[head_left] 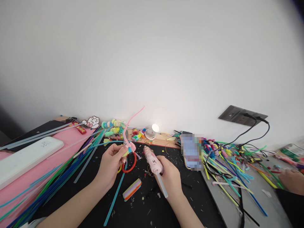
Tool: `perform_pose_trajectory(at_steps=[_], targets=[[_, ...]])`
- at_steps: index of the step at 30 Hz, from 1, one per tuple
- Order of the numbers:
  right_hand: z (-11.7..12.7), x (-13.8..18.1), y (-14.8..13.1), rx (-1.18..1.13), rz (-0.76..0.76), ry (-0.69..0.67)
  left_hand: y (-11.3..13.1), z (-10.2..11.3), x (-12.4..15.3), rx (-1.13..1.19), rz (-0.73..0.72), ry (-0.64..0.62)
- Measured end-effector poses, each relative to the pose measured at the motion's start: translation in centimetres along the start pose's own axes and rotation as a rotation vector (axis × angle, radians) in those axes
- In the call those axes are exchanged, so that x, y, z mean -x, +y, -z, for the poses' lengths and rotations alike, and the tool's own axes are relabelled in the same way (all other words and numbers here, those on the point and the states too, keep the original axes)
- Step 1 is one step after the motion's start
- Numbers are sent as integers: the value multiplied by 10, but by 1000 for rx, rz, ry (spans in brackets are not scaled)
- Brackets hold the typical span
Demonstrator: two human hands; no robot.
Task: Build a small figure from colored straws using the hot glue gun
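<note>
My left hand (pixel 110 166) is closed on a small pipe-cleaner craft (pixel 128 150) of pink, blue and yellow, with a long pink pipe cleaner (pixel 133 118) curving up from it toward the wall. My right hand (pixel 169 177) grips a pink glue gun (pixel 153 163), its nozzle pointing left toward the craft and a clear glue stick (pixel 162 186) sticking out behind. A red ring (pixel 130 164) lies on the black mat (pixel 147 209) just under the craft. A striped pastel block (pixel 132 189) lies between my forearms.
Many long coloured pipe cleaners (pixel 59 171) lie on the left by a white case (pixel 26 158) on a pink board. A phone (pixel 192 152) stands right of my hands, more pipe cleaners (pixel 228 167) beyond it. Another person's hand (pixel 291 180) rests far right. Cables run from a wall socket (pixel 242 115).
</note>
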State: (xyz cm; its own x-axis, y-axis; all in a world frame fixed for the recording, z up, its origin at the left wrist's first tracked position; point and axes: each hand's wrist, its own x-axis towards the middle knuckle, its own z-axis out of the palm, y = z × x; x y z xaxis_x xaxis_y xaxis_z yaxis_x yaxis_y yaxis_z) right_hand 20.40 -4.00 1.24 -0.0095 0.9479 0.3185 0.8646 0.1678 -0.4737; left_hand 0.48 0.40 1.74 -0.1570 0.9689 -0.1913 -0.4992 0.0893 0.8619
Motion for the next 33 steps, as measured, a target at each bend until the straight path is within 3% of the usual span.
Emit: perform_pose_trajectory(at_steps=[9,17,21,24,26,29,33], targets=[[-18,3,19,187,-70,123,-3,3,3,-295,-212,-97],[-14,3,8,195,-157,60,-2,1,13,-430,-274,-217],[0,3,-1,-29,-89,99,-6,2,13,-536,-320,-299],[6,4,-4,-398,126,73,-9,3,13,-705,-409,-389],[6,5,-5,-645,193,49,-10,3,14,-798,-479,-431],[5,5,-6,-876,147,9,-10,2,15,-837,-486,-433],[4,5,-8,-956,54,-64,-7,0,12,-701,-311,-358]])
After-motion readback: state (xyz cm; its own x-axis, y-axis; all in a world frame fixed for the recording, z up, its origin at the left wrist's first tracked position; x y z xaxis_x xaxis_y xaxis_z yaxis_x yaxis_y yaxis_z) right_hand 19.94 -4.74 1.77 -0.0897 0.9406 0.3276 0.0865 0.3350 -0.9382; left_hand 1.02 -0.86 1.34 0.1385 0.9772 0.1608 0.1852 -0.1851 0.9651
